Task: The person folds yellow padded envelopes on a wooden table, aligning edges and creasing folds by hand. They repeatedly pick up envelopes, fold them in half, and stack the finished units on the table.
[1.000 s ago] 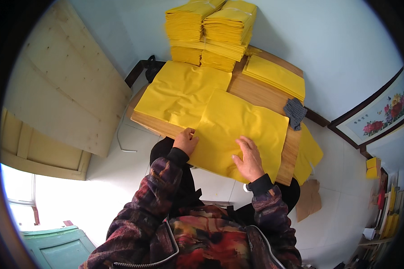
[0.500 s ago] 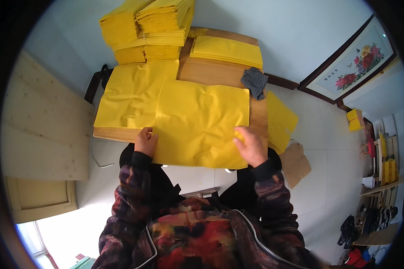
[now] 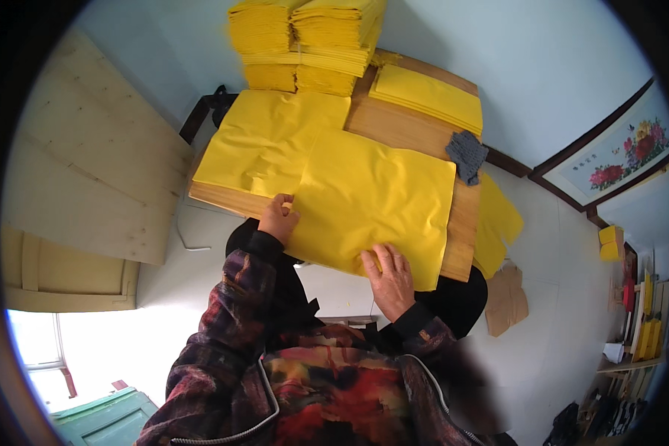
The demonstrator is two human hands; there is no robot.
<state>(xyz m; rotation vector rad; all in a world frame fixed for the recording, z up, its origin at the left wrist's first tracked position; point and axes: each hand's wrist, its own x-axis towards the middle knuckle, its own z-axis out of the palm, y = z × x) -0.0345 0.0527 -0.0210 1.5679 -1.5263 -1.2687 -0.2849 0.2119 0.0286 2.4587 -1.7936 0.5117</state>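
Note:
A large, creased yellow paper sheet (image 3: 375,201) lies on the wooden table and reaches over its near edge. My left hand (image 3: 277,221) is at its left edge, fingers bent together in a pinch on the margin. Along the near edge, toward the right, my right hand (image 3: 391,281) rests on top of the sheet, with fingers apart and nothing in them. Another wrinkled yellow sheet (image 3: 271,141) lies to the left, partly under the first one.
A tall pile of folded yellow paper (image 3: 301,56) stands at the back left of the wooden table (image 3: 394,126). A flatter yellow stack (image 3: 427,93) lies back right, near a grey knitted cloth (image 3: 467,156). Brown cardboard (image 3: 507,301) lies on the floor at right.
My right hand has moved from the sheet's right side to its near edge, and its fingers now lie on the paper. The left hand stays at the left edge. The view has shifted.

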